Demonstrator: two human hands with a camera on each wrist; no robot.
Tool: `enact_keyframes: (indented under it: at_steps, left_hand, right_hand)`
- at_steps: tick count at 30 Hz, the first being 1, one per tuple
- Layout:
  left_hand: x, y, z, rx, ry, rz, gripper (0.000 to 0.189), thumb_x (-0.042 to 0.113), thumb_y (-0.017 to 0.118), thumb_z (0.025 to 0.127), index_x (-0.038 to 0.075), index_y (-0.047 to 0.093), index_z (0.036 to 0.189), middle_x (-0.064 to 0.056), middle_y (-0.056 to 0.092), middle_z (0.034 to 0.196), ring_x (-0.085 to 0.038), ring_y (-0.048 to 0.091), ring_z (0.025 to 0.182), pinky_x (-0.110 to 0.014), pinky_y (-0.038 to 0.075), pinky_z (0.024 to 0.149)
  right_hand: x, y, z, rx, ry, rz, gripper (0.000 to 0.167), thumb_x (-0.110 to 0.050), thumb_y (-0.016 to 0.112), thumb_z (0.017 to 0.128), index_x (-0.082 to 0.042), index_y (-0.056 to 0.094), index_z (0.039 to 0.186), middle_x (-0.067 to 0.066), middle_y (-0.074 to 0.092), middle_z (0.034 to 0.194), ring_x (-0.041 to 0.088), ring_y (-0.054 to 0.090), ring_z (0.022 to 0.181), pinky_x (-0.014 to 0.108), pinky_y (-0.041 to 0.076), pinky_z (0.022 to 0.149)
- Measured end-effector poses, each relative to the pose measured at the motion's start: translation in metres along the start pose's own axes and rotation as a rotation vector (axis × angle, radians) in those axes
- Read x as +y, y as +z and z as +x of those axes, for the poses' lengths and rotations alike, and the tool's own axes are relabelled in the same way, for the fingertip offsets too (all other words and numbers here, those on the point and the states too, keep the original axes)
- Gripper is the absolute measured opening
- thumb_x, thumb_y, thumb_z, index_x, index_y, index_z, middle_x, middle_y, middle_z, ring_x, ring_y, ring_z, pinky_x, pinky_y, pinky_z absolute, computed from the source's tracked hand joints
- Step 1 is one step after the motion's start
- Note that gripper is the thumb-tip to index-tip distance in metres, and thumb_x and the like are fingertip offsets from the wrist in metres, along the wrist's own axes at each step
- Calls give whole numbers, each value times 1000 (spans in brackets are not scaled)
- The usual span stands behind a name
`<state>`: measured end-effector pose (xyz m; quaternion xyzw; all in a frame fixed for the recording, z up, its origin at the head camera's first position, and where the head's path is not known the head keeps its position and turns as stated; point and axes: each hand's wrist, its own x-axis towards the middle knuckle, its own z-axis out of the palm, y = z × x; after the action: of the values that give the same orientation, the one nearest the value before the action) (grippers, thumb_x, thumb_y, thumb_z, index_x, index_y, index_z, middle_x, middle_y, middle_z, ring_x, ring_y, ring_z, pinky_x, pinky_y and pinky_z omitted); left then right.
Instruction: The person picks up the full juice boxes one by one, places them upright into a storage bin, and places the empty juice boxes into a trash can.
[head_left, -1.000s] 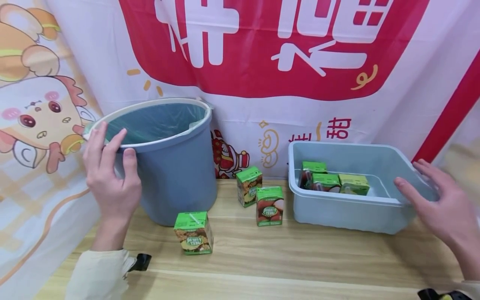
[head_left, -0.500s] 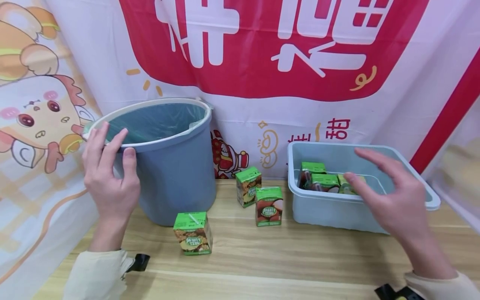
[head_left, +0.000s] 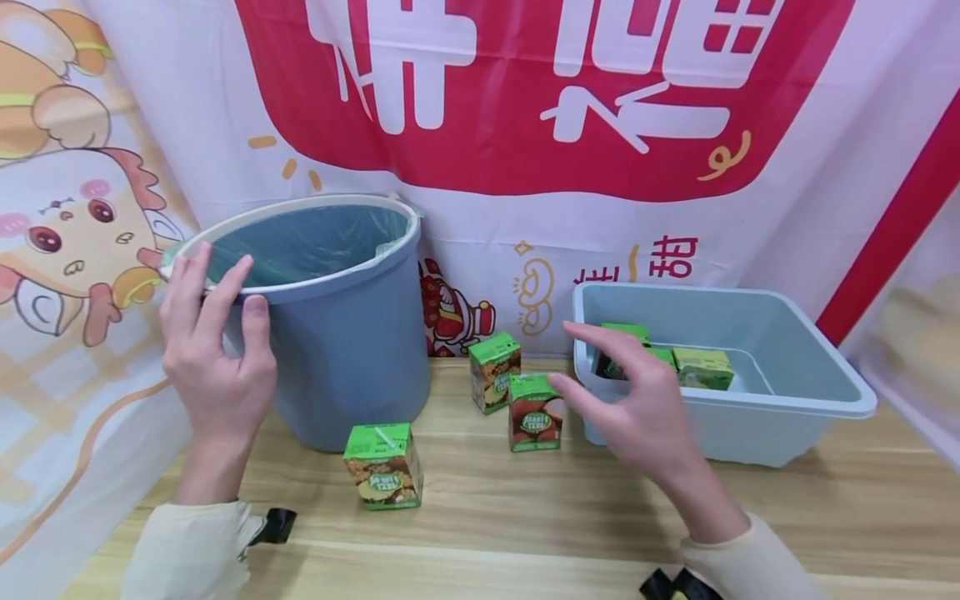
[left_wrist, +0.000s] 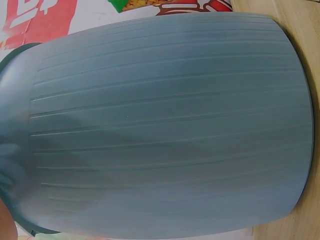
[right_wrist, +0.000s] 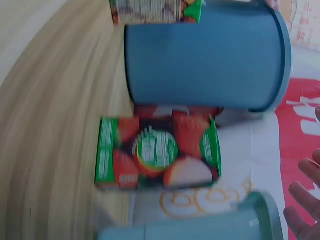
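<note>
My left hand (head_left: 217, 367) rests at the near left rim of a blue-grey trash bin (head_left: 352, 350) lined with a clear bag, its fingers loosely extended. The bin's ribbed side (left_wrist: 170, 125) fills the left wrist view. My right hand (head_left: 637, 400) hovers in front of the light-blue tub, thumb and fingers spread. Its thumb tip appears beside the top of a red-and-green juice box (head_left: 536, 417); contact cannot be told. That juice box (right_wrist: 157, 152) shows its printed face in the right wrist view. A brown-and-green juice box (head_left: 495, 373) stands just behind it, another juice box (head_left: 384, 468) nearer me.
The light-blue tub (head_left: 780, 406) at the right holds several small green-topped juice boxes (head_left: 703, 368), partly hidden by my right hand. Behind stands a white-and-red printed cloth (head_left: 487, 158). Everything rests on a wooden table (head_left: 487, 521).
My right hand has moved left from the tub's right rim, across its front, to beside the red juice box. The left hand stays at the bin's rim.
</note>
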<state>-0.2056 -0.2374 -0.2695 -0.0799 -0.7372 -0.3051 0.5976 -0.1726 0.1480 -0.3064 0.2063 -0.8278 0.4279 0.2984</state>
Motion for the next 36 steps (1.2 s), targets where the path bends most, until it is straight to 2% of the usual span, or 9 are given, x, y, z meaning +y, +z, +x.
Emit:
enact_keyframes:
  at_steps: [4,12,14,16,19,21,23,29,36]
  left_hand:
    - [-3,-1,0,-8,7,6,41,33,63,102,10,73,135,-10,58,159,-30,42,157,-49,28,132]
    - [-10,-2,-1,-11,6,1,41,35,63,102,10,76,131,-8,60,157,-27,42,157,-49,28,132]
    - [-11,-3,-1,-12,10,-1,41,36,62,102,10,76,131,-7,61,156,-26,42,157,-49,28,132]
    - [-12,-3,-1,-10,15,-2,41,38,62,102,11,76,131,-7,61,156,-26,43,156,-48,29,132]
    - [-12,-3,-1,-15,23,2,42,39,62,103,12,76,131,-6,61,155,-26,43,156,-48,29,132]
    - [-12,-3,0,-18,24,4,42,39,62,103,12,76,132,-6,61,156,-26,43,156,-48,28,132]
    - [-12,-3,0,-23,23,5,42,39,61,103,12,75,133,-6,61,156,-26,43,157,-49,28,132]
    - [-12,-2,-1,-23,23,0,42,38,61,103,13,75,134,-7,61,156,-26,42,157,-49,28,132]
    - [-12,-2,-1,-21,21,-3,42,38,61,103,12,75,134,-7,61,156,-26,42,157,-49,28,132]
  right_hand:
    - [-10,17,2,-22,-29,61,54,-20,87,89,-21,70,140,-4,70,142,18,62,138,36,48,117]
    - [-30,49,2,-88,-61,152,53,-23,88,88,-22,70,139,-4,71,142,15,64,135,40,54,112]
    - [-32,56,2,-121,-48,160,54,-26,88,89,-24,69,140,-5,70,143,14,63,135,36,59,103]
    - [-34,62,1,-154,-29,182,56,-28,88,88,-25,69,140,-7,68,145,12,62,133,31,62,87]
    - [-36,69,3,-192,-25,202,57,-30,87,89,-25,67,142,-9,67,145,11,61,134,30,61,90]
    - [-37,74,4,-207,-43,203,58,-31,87,88,-23,67,142,-7,67,146,11,62,135,34,59,102]
    - [-39,79,5,-228,-54,196,60,-32,87,88,-22,66,144,-8,67,146,11,60,139,38,50,117]
    - [-47,93,8,-334,-30,241,66,-35,89,86,-24,63,146,-12,61,153,9,56,143,40,50,117]
    - [-53,114,8,-485,22,296,69,-41,86,88,-22,61,149,-4,56,160,13,50,149,46,48,118]
